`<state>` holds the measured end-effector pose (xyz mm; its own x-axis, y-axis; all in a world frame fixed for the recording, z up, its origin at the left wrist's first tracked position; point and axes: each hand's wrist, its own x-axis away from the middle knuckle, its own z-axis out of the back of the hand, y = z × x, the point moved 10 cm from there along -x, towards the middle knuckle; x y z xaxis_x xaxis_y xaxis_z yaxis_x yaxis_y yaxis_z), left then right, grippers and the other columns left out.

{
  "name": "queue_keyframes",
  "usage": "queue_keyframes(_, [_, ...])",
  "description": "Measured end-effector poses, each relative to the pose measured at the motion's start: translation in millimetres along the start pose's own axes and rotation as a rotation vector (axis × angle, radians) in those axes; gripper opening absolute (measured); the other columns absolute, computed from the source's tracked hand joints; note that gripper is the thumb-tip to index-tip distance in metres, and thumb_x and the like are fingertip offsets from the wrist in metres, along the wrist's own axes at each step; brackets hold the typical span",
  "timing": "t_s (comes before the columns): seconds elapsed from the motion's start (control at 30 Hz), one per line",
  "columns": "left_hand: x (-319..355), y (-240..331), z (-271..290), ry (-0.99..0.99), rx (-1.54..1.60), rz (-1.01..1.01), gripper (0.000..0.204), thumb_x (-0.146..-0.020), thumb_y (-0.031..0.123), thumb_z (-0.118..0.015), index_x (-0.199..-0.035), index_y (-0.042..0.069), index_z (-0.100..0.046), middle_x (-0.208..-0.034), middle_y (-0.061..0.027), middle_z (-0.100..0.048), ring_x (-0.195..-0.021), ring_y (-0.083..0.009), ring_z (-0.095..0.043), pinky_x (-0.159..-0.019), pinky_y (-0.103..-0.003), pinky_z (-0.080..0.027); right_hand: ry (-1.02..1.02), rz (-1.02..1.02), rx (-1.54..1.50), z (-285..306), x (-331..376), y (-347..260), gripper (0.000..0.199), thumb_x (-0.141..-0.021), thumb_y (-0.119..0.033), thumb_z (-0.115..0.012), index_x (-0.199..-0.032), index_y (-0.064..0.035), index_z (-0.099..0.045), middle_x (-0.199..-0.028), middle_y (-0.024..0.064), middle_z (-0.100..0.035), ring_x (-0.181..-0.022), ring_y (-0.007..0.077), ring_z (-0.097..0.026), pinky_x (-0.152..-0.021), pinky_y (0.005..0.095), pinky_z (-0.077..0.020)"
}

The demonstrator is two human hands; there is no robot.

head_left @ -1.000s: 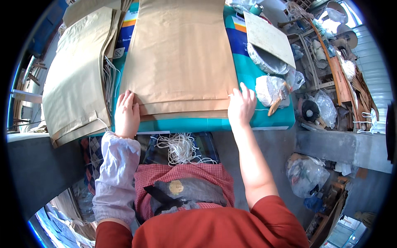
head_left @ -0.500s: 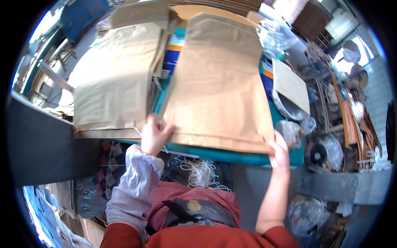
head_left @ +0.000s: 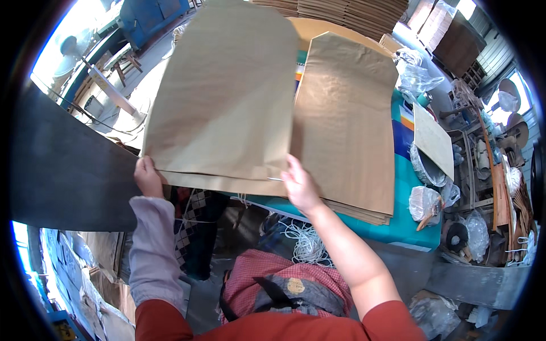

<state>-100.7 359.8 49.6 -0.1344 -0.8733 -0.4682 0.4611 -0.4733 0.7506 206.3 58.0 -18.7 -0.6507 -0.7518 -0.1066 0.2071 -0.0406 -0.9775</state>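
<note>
A large brown paper bag (head_left: 224, 102) stretches in front of me on the left, with a folded strip along its near edge. Its near left corner is pinched in my left hand (head_left: 149, 178). My right hand (head_left: 301, 186) grips the near right corner, its fingertips partly hidden by the paper. A short thin white piece, perhaps cord, pokes out beside my right fingers. To the right, more brown paper bags (head_left: 348, 119) lie in a flat pile, and the held bag overlaps their left side.
The bag pile rests on a teal-covered table (head_left: 402, 227). A tub (head_left: 426, 165) with a flat board (head_left: 435, 139) on it stands at the right, near clear plastic bags (head_left: 424, 203). White cord (head_left: 306, 241) hangs tangled below the table edge. A dark panel (head_left: 74, 170) borders the left.
Both hands have gone from the right-hand paper bag to the left-hand one and hold it by its near corners. My view has turned somewhat to the left.
</note>
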Motion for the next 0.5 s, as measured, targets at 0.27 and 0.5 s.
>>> queue_keyframes(0.27, [-90.7,-167.4,22.5,-0.04,-0.61,0.14,0.024,-0.091,0.021,-0.054,-0.09,-0.001,-0.062,-0.08,-0.0224,-0.064,-0.083,-0.0414,-0.063,-0.073,-0.048,-0.048,-0.314,-0.266,-0.225,-103.1,12.4,-15.1,0.068,-0.093,-0.009,-0.052,-0.147,0.0029,-0.012,-0.082,0.0074,-0.058,-0.06,0.0114,-0.056,-0.059,0.0265,-0.0503])
queue_keyframes(0.5, [9.1,13.4,-31.8,-0.132,-0.518,-0.459,0.029,-0.08,0.009,-0.066,-0.108,0.005,-0.061,-0.101,-0.0146,-0.061,-0.097,-0.0329,-0.057,-0.085,-0.041,-0.046,-0.27,-0.159,0.354,127.8,125.1,-36.3,0.018,-0.081,-0.009,-0.065,-0.098,-0.0039,-0.07,-0.089,0.0118,-0.068,-0.081,0.0206,-0.065,-0.075,0.0322,-0.051])
